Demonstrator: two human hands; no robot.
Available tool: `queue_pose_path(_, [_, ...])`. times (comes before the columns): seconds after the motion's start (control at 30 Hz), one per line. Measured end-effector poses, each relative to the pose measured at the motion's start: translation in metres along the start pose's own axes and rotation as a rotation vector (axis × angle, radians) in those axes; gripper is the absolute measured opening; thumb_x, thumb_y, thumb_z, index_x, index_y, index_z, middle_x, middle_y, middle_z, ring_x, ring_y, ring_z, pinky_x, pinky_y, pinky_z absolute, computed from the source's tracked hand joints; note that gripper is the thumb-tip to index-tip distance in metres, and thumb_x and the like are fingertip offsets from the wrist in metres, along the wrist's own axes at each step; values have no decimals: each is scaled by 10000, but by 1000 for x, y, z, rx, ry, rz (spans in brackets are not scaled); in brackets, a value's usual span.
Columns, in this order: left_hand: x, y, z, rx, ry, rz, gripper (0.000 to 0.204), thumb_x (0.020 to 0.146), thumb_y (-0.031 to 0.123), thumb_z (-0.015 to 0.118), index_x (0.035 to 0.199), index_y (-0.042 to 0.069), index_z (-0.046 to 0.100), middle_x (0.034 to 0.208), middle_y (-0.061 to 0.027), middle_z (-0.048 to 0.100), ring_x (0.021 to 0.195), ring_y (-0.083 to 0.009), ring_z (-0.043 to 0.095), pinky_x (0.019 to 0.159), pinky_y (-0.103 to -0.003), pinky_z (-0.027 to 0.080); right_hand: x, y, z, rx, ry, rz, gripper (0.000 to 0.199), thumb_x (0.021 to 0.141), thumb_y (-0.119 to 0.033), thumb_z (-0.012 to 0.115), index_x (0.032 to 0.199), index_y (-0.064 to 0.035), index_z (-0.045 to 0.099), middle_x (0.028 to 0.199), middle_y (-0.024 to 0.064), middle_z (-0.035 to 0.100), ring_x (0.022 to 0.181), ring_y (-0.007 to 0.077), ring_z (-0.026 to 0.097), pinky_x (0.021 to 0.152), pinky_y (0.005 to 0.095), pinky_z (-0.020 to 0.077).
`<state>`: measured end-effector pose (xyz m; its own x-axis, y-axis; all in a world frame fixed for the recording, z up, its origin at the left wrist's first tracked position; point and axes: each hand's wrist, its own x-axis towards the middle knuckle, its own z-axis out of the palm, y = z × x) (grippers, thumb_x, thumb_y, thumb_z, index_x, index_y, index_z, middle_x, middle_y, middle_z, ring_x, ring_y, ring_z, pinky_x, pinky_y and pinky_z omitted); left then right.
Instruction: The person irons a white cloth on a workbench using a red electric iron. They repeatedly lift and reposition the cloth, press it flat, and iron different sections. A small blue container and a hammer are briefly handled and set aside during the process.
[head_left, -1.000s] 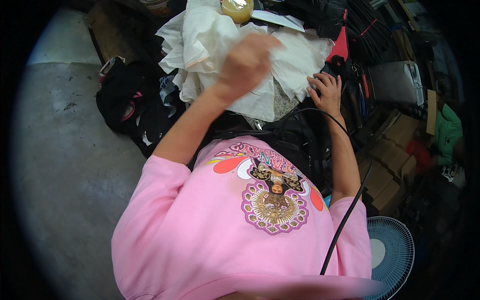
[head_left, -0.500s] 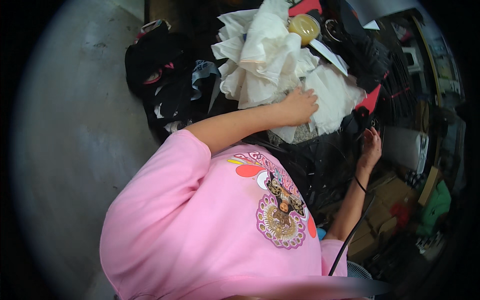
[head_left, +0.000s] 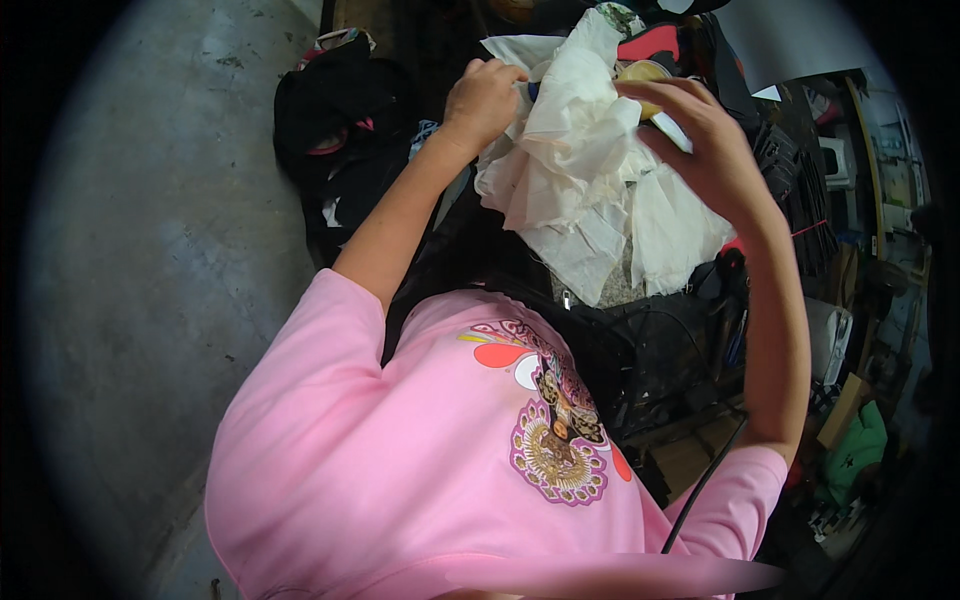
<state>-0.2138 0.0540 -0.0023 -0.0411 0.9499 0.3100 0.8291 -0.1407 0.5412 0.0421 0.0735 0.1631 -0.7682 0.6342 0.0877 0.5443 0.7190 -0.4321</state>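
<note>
Crumpled white cloth (head_left: 565, 165) lies in a heap on the work surface before me. My left hand (head_left: 483, 103) is closed at the heap's far left side, its curled fingers on the edge of the cloth. Close to its fingertips shows a small dark blue thing (head_left: 533, 92), too small to name. Over the heap's right side my right hand (head_left: 705, 140) is open, with fingers stretched and thumb apart. Partly behind those fingers is a round tub of yellowish stuff (head_left: 643, 72). I cannot tell whether the right fingertips touch the tub or the cloth.
A black bag or bundled cloth (head_left: 335, 115) sits to the left, beside the grey floor (head_left: 160, 300). Red and black pieces (head_left: 650, 44) lie beyond the heap. A black cable (head_left: 705, 475) runs past my right arm. Cardboard (head_left: 700, 455) and a green item (head_left: 858, 450) are at lower right.
My left hand has moved from the heap's near side to its far left edge and closed. My right hand has risen from the lower right to above the tub. The cloth has shifted.
</note>
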Motion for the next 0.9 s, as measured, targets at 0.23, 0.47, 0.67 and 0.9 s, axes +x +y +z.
queue_pose_path(0.23, [11,-5,18,-35,-58,137,552,780,210,701,1309,129,565,1301,-94,575,1208,-323,489,1054,-411,394,33,7,62,-144,-167,-86,726,804,-149,718,1460,-230,415,1343,108,556,1310,326,448,1076,434,396])
queue_pose_path(0.47, [23,1,27,-5,-179,66,691,730,215,742,1374,143,502,1347,-107,546,1276,-306,459,1090,-429,352,18,18,68,-135,-209,-78,744,784,-151,736,1457,-222,427,1304,131,576,1267,344,477,1056,434,401])
queue_pose_path(0.67, [31,-3,31,-210,-79,33,700,726,271,762,1360,128,505,1324,-140,552,1216,-328,523,1028,-417,426,12,18,68,-130,-223,-77,707,781,-147,737,1431,-201,464,1270,126,593,1191,338,521,1029,429,413])
queue_pose_path(0.9, [28,-3,26,-479,-85,48,678,707,149,777,1335,111,526,1255,-129,550,1170,-315,545,1019,-373,441,15,14,61,-153,-188,-50,708,764,-135,742,1415,-202,473,1287,115,565,1147,324,540,1001,403,438])
